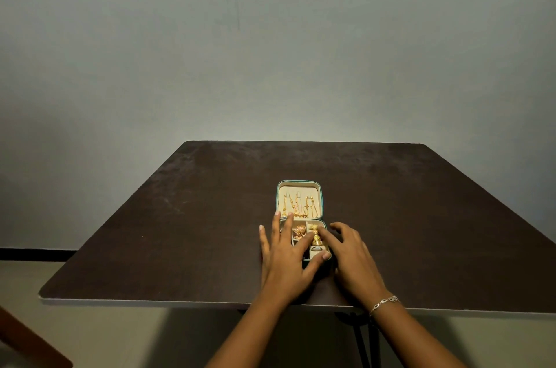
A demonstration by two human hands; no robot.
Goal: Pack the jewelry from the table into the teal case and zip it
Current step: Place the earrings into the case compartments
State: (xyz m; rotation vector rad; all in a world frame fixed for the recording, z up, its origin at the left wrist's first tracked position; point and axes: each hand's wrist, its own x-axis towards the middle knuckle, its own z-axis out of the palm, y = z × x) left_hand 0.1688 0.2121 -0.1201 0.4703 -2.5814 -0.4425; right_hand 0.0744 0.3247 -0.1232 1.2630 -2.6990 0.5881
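The teal case [322, 202] lies open near the table's front middle, its cream lid flat at the back. Gold necklaces [301, 206] hang on the lid's hooks. In the base, a gold flower-shaped piece [300, 230] sits in the middle compartment and gold bell-shaped earrings [316, 236] stand in the right one. My left hand [284, 259] rests spread over the base's left half, thumb along its front edge. My right hand [350, 250] reaches in from the right, fingertips at the earrings. Whether it pinches them is hidden.
The dark brown table [180, 232] ends at a pale front edge close to me, with a grey wall behind its far edge. A silver bracelet [385, 303] circles my right wrist. A brown chair corner [27, 343] shows at the bottom left.
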